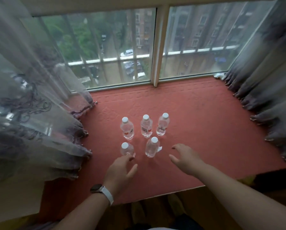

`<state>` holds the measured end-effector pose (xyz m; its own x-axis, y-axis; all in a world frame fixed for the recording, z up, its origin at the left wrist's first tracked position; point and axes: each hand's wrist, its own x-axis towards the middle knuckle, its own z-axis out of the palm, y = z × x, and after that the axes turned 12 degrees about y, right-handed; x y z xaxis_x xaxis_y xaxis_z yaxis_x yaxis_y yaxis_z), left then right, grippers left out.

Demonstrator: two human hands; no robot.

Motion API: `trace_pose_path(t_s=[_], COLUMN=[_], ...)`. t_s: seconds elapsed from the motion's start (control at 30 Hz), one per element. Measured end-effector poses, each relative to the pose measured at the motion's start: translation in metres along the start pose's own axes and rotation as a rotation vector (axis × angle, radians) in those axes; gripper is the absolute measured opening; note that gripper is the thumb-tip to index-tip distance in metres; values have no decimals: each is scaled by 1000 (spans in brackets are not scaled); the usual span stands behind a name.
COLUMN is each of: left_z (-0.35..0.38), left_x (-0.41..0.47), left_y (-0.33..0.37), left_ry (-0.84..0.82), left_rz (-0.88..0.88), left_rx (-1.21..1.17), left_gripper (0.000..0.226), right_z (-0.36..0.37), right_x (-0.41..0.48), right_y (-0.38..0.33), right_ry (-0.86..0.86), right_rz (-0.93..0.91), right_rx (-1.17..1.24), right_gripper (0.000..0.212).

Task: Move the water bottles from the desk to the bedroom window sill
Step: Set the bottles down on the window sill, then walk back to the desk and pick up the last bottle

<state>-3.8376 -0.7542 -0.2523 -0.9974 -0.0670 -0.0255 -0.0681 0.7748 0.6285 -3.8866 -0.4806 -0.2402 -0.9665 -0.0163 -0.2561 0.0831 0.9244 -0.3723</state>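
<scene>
Several clear water bottles with white caps stand upright on the red-padded window sill (197, 123). Three form a back row: left bottle (127, 129), middle bottle (146, 127), right bottle (162, 125). In front of them stand a near-left bottle (126, 149) and a near-right bottle (152, 147). My left hand (120, 171), with a watch on its wrist, hovers just below the near-left bottle, fingers relaxed, holding nothing. My right hand (187, 157) is spread open to the right of the near-right bottle, apart from it.
Sheer patterned curtains hang at the left (31, 113) and right (268, 90) ends of the sill. The window glass (114, 52) with its centre post (158, 47) closes the back. The sill's front edge (155, 195) runs below my wrists. A small white thing (219, 75) lies at the back right corner.
</scene>
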Motion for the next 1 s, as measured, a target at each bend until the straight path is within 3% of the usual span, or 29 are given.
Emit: trace_pose_path(t_s=[0.17,0.33,0.43,0.57,0.83,1.0], left_z=[-14,-11,0,18,85,131], left_x=[18,18,10,-15,-101,-157], left_y=[40,100,140,197,336,420], left_ry=[-106,-227,-281,-293,-325,-345], left_rz=[344,476,546,624,945,1143], left_rx=[138,277,371,380,366,371], left_gripper=[53,60,53,83,69,48], right_z=[-28,-63,-84,-109,-159,-187], right_x=[-39,-82,-113,-160,-287,-369], right_y=[2,20,42,82,205,279], right_ry=[81,162,215,258,349,425], right_rz=[44,125,178,203,278,376], right_rx=[-132,-180,-168,-126,-51,-59], right_gripper=[48,51,51,52,53,51])
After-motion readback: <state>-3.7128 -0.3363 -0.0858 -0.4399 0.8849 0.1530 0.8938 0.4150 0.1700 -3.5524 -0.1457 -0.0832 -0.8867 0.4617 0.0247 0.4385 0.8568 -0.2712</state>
